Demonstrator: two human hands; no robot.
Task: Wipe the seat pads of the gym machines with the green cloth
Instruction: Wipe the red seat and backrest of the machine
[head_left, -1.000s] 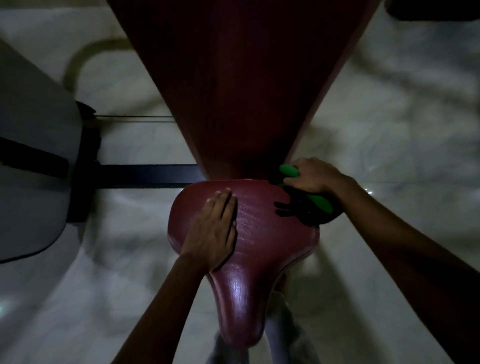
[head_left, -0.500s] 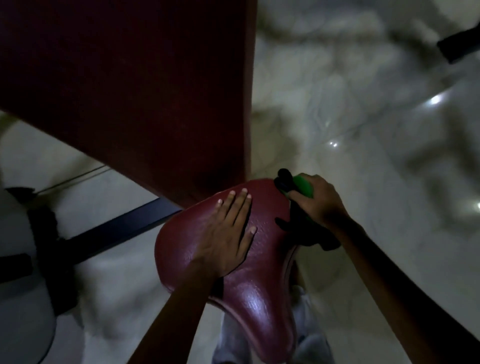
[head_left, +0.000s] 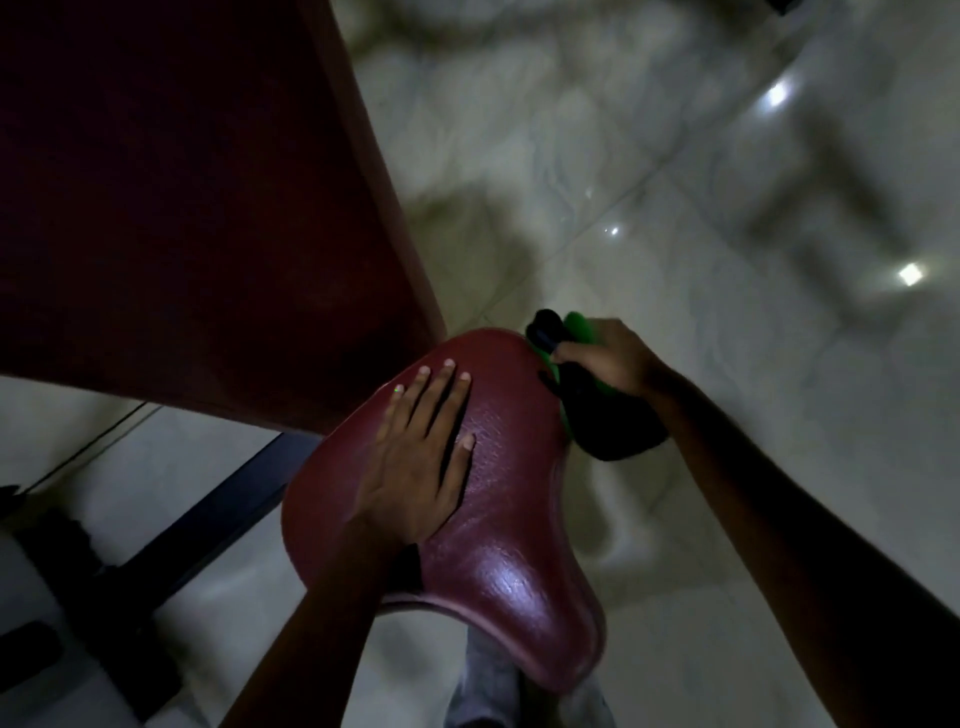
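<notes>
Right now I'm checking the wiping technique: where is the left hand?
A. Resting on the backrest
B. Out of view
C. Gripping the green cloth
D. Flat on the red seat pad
D: the left hand lies flat, fingers straight, on the red seat pad, while the right hand holds the green cloth.

Pale glossy floor (head_left: 675, 218) with bright light spots far right; a dark bar (head_left: 218, 525) runs along it at left, below the seat; a grey trouser leg (head_left: 483, 680) shows near, bottom centre.
</notes>
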